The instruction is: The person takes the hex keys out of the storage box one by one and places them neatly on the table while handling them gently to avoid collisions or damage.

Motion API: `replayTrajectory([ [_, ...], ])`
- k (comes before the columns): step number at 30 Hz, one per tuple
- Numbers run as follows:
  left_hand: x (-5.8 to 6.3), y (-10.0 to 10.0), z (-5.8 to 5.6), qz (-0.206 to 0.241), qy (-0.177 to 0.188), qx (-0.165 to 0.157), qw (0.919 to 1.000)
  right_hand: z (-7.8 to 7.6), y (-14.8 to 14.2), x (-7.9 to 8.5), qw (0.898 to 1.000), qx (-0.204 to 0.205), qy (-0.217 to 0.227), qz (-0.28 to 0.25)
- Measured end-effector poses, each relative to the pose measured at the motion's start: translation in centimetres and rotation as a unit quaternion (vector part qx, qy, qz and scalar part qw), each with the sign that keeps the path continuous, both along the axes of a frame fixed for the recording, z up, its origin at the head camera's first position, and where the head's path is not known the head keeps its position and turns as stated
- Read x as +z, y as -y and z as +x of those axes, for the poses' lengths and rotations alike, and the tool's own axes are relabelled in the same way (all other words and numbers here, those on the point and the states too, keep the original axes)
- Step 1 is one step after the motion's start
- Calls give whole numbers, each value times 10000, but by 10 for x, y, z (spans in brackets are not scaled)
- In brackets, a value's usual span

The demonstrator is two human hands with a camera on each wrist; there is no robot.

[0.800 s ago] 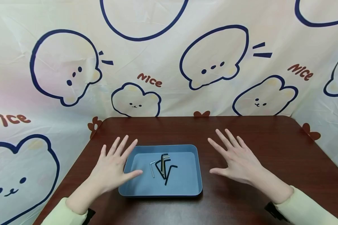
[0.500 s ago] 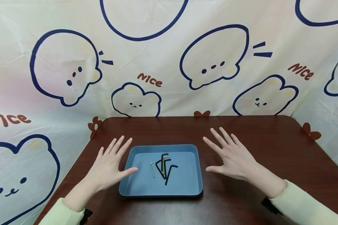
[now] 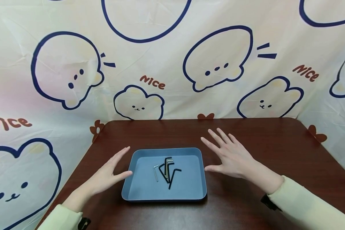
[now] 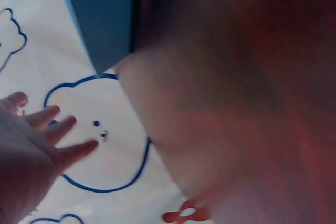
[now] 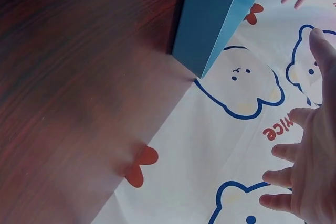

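Observation:
A blue tray (image 3: 143,191) lies on the table with several L-shaped hex keys (image 3: 175,174) in it. Most of the keys are black and overlap in a loose bunch; a silver hex key (image 3: 155,174) lies apart at their left. My left hand (image 3: 103,175) is beside the tray's left side, fingers extended and thumb apart, holding nothing. Off the tray's right side, my right hand (image 3: 233,156) spreads its fingers with nothing in them. The left wrist view shows the left hand (image 4: 42,156) near the tray's wall (image 4: 102,19); the right wrist view has the right hand (image 5: 315,145).
The dark brown wooden table (image 3: 247,210) extends around the tray. A pale cloth (image 3: 172,64) with blue cartoon outlines hangs behind the table and at both sides. Black bands (image 3: 270,203) show at the sleeve cuffs.
Both hands have shifted to the left, the left one slightly away from the tray and turned more edge-on, the right one closer to the tray. Tray and hex keys have stayed put.

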State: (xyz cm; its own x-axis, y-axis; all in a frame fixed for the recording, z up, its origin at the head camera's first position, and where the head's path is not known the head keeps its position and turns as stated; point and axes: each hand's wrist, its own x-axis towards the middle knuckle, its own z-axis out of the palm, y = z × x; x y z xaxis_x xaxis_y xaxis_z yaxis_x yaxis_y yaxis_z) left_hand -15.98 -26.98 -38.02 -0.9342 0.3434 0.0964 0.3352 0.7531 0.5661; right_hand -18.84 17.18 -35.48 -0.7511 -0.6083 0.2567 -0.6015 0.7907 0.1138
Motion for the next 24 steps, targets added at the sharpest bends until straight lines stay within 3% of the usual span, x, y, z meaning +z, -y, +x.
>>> replayTrajectory([
  [8, -16, 11, -3, 911, 605, -154, 9939, -3, 5, -1, 9997, 76, 204, -110],
  [16, -35, 11, -6, 1582, 892, -337, 9828, -8, 11, -2, 9995, 143, 273, -69],
  [24, -50, 10, -10, 1589, 848, -656, 9815, -18, 14, -3, 9984, 355, 430, -137],
])
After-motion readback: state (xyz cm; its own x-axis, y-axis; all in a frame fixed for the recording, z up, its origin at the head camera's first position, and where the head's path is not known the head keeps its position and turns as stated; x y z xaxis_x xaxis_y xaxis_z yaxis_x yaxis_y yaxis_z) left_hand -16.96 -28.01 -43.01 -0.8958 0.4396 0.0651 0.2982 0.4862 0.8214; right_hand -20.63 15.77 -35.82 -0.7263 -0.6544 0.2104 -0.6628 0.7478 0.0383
